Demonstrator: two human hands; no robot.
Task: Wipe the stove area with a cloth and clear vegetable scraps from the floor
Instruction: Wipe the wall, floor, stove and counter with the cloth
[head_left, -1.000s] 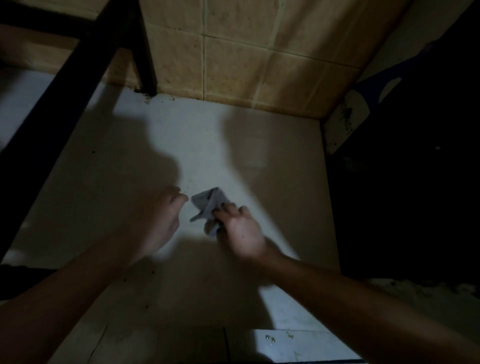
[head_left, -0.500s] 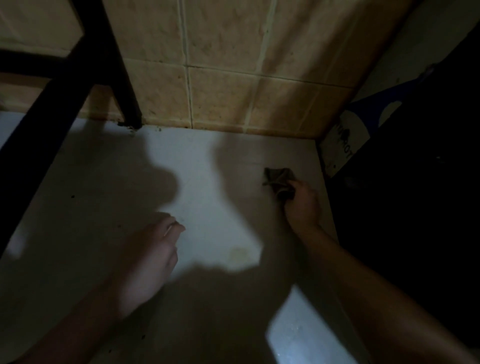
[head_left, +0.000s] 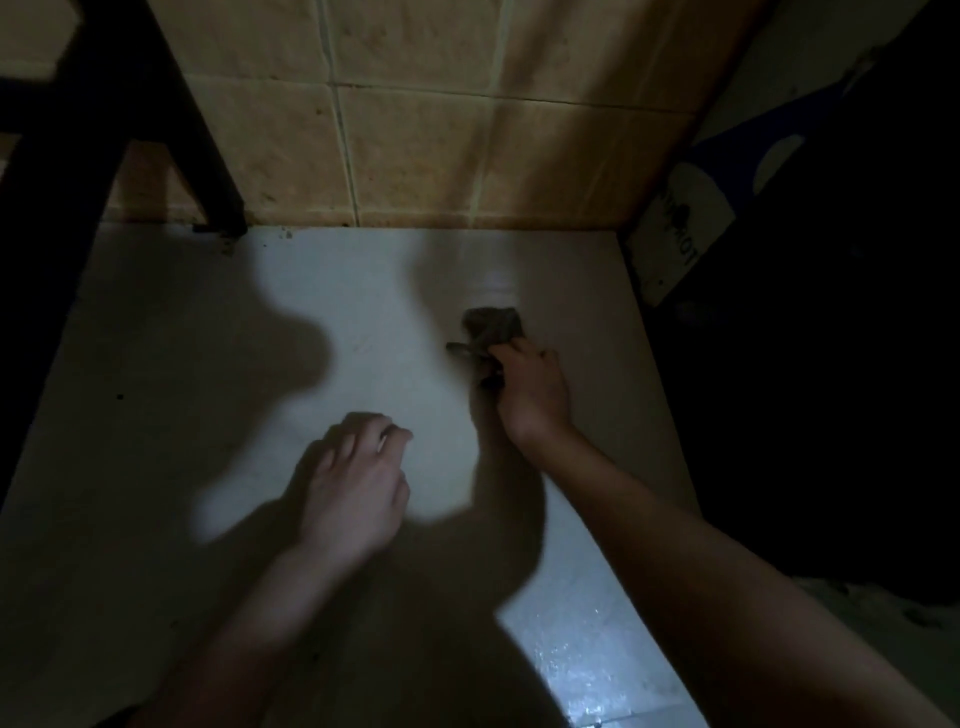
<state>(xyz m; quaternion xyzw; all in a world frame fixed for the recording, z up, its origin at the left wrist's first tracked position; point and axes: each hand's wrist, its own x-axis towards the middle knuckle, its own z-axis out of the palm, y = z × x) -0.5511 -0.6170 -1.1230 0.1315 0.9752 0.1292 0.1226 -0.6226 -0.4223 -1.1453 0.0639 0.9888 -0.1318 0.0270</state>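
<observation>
Cloth, bunched on the white surface near the tiled wall, is gripped by the right hand with curled fingers while the left hand hovers loosely curled and empty, so wiping seems under way, with a few dark specks yet to clear and floor scraps unseen.

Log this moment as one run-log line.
step: wipe | right hand: grips cloth on white surface | left hand: loosely curled, holds nothing | debris: specks by black frame leg

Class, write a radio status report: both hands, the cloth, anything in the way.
Right hand grips cloth on white surface. Left hand empty, fingers loosely curled. Black leg back left, clear of cloth.
</observation>
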